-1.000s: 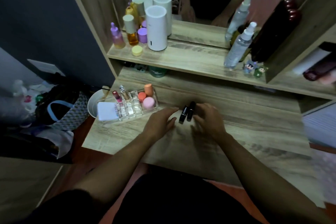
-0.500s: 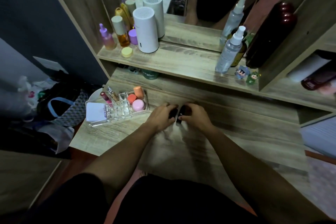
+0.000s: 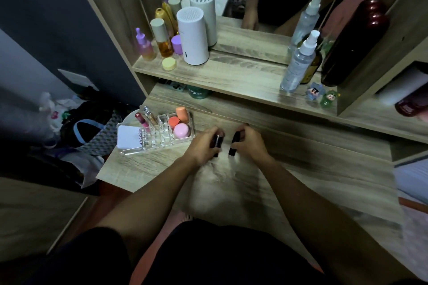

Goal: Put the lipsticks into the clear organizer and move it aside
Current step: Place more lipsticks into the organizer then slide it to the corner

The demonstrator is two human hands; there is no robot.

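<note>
Wooden vanity desk (image 3: 312, 169), seen from above. Left hand (image 3: 203, 143) closed round one black lipstick tube (image 3: 217, 142); right hand (image 3: 249, 143) pinched on a second black lipstick tube (image 3: 234, 143). Both tubes steeply tilted, lower ends at or just above the desk surface; actual contact not discernible. Tubes near each other but apart.

Clear acrylic organizer (image 3: 155, 143) at the left end of the desk, left of the left hand and close to the left edge. Right-hand compartment filled by an orange sponge (image 3: 181, 114), a coral jar (image 3: 174, 121) and a pink jar (image 3: 181, 130). White compact (image 3: 128, 136) across the left part. Pink lip gloss (image 3: 141, 119) and a clear-capped tube (image 3: 150, 115) upright in rear slots. Several small middle slots apparently free.

Likely hazards, by judgement:
- Small slots, clear walls, dim light: easy to mistake a slot edge, leaving a tube perched on a divider and prone to toppling.
- Smooth round tubes: if released on the desk, liable to roll.
- Upright gloss and clear-capped tube in the rear slots: exposed to knuckles during insertion, with risk of being tipped over.
- Light organizer on smooth wood: downward pressure off-centre likely to skid or rock it; left desk edge close, with a bag (image 3: 92, 132) and clutter below.
- Moving aside: loose jars and the sponge liable to shift or spill if the tray is tilted; level sliding or a two-handed lift safer.
</note>
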